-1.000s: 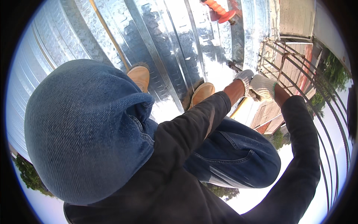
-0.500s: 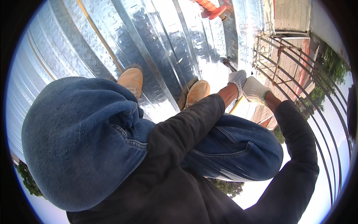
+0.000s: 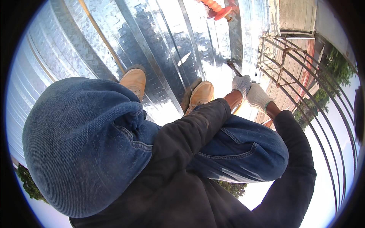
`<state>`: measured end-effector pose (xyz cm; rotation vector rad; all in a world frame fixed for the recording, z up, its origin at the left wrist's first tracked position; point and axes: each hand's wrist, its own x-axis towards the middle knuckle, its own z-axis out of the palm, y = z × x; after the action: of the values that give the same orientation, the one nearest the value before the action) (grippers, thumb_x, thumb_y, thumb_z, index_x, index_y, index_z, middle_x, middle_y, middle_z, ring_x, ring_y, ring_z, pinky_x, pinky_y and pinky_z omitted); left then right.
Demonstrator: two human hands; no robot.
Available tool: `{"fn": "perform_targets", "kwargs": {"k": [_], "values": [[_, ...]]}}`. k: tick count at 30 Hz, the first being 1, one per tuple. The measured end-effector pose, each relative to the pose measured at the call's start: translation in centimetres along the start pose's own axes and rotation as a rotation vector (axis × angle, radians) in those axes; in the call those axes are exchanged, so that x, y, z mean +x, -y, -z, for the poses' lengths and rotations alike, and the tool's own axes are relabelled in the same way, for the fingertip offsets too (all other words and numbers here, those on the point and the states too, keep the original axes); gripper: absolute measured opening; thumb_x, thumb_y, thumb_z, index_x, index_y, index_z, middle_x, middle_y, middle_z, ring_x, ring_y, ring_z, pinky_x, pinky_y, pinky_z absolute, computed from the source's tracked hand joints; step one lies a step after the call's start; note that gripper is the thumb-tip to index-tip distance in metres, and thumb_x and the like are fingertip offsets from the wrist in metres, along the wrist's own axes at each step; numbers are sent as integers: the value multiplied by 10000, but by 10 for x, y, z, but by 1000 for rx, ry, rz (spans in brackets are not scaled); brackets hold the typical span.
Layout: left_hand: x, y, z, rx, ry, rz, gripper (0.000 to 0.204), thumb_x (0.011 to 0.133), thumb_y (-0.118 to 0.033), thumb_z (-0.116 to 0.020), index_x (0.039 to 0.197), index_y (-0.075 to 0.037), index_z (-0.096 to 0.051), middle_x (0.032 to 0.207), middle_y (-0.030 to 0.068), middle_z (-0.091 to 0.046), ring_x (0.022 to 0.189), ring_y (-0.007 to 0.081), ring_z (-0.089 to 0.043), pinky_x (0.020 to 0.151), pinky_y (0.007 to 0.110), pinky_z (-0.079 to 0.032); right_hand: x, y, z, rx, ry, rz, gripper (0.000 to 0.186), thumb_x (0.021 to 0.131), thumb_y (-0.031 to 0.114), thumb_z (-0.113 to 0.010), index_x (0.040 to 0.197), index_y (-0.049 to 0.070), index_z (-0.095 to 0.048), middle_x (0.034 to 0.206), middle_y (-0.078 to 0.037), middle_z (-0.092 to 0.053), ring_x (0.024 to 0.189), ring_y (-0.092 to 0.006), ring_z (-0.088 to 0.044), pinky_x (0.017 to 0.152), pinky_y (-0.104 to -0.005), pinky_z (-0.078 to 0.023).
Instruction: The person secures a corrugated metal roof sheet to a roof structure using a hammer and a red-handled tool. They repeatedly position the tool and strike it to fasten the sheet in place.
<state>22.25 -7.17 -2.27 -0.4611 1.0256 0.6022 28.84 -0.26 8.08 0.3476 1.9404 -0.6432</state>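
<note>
Left fingers (image 3: 244, 79), gloved, dark metal tool (image 3: 234, 68) jutting out beyond them

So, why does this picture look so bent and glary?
In the head view, the fisheye lens curves the steel bars and leaves black corners; also in the head view, bright light glares off the metal sheeting, washing out patches near the left hand.

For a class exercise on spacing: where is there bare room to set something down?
The metal decking just left of the tan strip looks bare, as does the part between left shoe and right shoe. Crowded rightward: left hand and right hand close together, a dark tool at the left one, steel bars beyond. An orange-handled tool lies at the top.
</note>
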Motion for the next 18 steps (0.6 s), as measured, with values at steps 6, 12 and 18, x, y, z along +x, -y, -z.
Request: {"fn": "perform_targets", "kwargs": {"k": [6,12,18], "values": [[-27,-8,2,-163,-44,0,369,933,-259,-646,1107,65,-674,971,208,-744,879,327,-728,813,452,-562,-7,32,25,784,-182,-503,332,1060,224,-656,1085,-93,-752,1000,-337,-772,1080,-541,-726,886,-538,-577],[-40,-13,2,3,-144,-112,343,908,-226,-657,1077,72,-667,973,254,-758,900,350,-739,831,463,-567,-10,43,32,881,-151,-652,428,1077,332,-682,1161,-84,-740,1085,-362,-767,1153,-549,-713,912,-512,-590],[-29,-6,7,136,-165,-157,369,918,-197,-659,1199,41,-647,1012,221,-760,915,331,-753,856,457,-585,-7,42,13,980,-173,-644,443,1062,331,-728,1227,-80,-710,1095,-338,-779,1155,-538,-726,888,-499,-590]]}}
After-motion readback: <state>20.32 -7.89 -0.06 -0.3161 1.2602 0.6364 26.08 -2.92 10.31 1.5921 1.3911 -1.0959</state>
